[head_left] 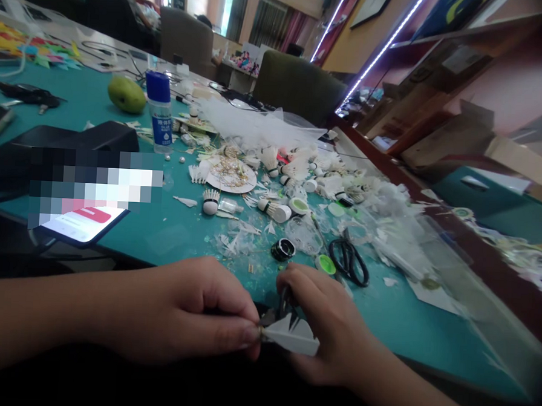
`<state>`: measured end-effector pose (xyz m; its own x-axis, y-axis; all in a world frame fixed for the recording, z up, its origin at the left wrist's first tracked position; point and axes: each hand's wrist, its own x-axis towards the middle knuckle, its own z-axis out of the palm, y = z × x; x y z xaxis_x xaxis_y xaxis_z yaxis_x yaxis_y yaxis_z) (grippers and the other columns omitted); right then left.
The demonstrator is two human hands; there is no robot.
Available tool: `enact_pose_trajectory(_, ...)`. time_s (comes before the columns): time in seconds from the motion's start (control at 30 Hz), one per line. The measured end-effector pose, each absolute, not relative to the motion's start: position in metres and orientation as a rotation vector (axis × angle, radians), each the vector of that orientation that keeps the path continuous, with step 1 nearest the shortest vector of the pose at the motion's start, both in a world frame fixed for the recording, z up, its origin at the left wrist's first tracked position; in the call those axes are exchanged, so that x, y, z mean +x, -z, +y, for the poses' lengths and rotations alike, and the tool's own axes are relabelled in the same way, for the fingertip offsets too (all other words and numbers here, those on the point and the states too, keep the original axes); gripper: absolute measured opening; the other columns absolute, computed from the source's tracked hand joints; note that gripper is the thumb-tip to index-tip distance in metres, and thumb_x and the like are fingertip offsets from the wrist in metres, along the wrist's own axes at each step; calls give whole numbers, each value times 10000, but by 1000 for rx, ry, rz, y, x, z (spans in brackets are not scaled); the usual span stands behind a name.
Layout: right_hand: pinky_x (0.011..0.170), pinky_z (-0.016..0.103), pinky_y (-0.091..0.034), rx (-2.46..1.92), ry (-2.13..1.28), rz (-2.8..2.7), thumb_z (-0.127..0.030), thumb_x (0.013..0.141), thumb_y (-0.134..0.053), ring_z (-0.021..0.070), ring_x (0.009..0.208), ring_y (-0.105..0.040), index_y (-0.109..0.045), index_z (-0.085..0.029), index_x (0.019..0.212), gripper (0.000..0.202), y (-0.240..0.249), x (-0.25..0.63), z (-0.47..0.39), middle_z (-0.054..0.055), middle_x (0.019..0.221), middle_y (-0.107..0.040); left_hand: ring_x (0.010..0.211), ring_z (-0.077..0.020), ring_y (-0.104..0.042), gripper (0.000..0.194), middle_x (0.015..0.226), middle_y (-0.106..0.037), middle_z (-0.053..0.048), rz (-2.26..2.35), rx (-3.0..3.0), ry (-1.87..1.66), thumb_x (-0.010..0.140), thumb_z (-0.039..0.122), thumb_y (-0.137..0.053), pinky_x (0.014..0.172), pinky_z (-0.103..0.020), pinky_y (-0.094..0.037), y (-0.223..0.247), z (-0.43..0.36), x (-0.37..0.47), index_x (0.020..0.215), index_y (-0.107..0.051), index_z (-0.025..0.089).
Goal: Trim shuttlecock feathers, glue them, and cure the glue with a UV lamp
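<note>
White feather piece (pixel 291 335), low in the head view, lies between the two hands at the near edge of the teal tabletop (pixel 160 236). Just beyond the right hand are an open black-rimmed container (pixel 282 249), a bright green disc (pixel 326 265) and black-handled scissors (pixel 348 261), which crowd the nearest part of the surface. Farther back, a shuttlecock (pixel 211 202) stands near a white round dish (pixel 213 177) bearing gold-coloured bits; loose shuttlecocks, feather scraps and clear plastic sheeting (pixel 261 127) cover the centre. To the left are a blue-capped glue bottle (pixel 160 124), a green fruit (pixel 126 95) just beside it, and a lit phone (pixel 86 220), partly pixelated, in front of a black object (pixel 97 138). The left hand (pixel 192 314) is closed, its thumb and fingers pinching the narrow, gold-coloured end of the feather piece. The right hand (pixel 333 318) is curled around a dark metal hand tool (pixel 286 304), whose tip is near the pinched end; whether the tool's jaws are open cannot be told. The broad end of the feather piece reaches the right hand, its contact there unclear.
</note>
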<state>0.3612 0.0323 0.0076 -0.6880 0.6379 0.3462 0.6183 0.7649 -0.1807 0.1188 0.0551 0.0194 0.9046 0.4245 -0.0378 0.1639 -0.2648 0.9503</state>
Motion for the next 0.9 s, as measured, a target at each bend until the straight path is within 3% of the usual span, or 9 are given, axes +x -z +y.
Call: enact_pose_trajectory(0.9, 492, 279, -296, -1055, -401, -2514, -233, 719, -543, 149, 539, -465, -478, -214, 744, 71, 2, 359, 29, 2, 629, -515, 624, -118, -460, 278, 647, -477, 36, 469, 1784, -241, 969, 324, -497, 581, -220, -353, -21, 59, 114, 832, -684, 171)
